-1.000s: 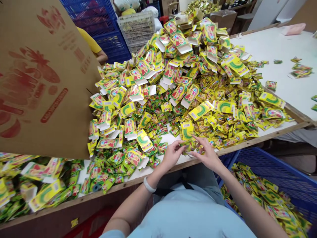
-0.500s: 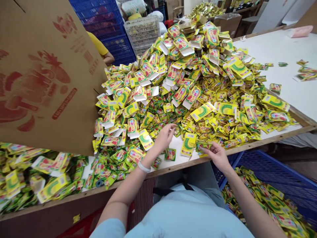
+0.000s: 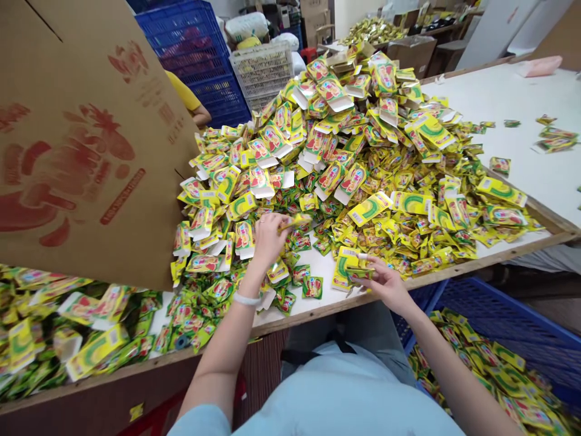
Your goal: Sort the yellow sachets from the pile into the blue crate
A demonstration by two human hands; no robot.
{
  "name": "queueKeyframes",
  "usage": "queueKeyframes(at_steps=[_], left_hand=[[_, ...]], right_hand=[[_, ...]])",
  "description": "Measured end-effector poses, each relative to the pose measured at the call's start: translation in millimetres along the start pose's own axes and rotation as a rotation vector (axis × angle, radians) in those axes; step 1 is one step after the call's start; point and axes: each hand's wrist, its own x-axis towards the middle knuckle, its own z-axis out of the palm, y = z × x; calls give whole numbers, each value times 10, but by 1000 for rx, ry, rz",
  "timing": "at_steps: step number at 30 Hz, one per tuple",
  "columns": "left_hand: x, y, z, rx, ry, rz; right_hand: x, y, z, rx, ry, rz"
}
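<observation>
My left hand (image 3: 271, 237) is closed on a small yellow packet (image 3: 298, 220). The packet is blurred, and I cannot tell whether it is a box or a sachet. Nearer the table's front edge, the fingers of my right hand (image 3: 389, 283) pinch green candy sachets (image 3: 360, 274); how many is unclear. Just behind these lies a flat yellow carton (image 3: 341, 266), partly covered by them. Between my hands a few loose green sachets (image 3: 312, 287) rest on the white tabletop (image 3: 323, 266).
A tall heap of yellow cartons (image 3: 333, 91) and sachets covers the table's middle. A large printed cardboard box (image 3: 91, 242) stands at left. Below the right edge sits a blue crate (image 3: 512, 315) holding filled packs. Behind the box shows another person's yellow sleeve (image 3: 184, 91).
My left hand has moved left from the loose sachets and now holds a yellow packet. My right hand has shifted slightly left and down with its green sachets, in front of the flat carton.
</observation>
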Motion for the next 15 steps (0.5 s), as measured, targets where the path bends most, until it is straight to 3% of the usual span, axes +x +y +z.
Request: queueKeyframes(at_steps=[3,5,8,11,13,15], left_hand=[[-205,354,-12,-289,-2,245],[-363,526,3,-452,-19,288],[-592,647,63,-832,-80,51],[-778,734,147,-1266,-314,-233],[-849,821,193,-1499,-497,-362],[-865,901,218,-1698,-587,-508]], right_hand=[[93,-187,126,-250,-4,-277],[139,-278,175,-417,-4,-469],[132,-323,185,-654,10,-701],[31,-265,185,-841,-36,-890],[-68,-207,201,-891,-146,-956],[-169,-178,207,-899,-247,-941]])
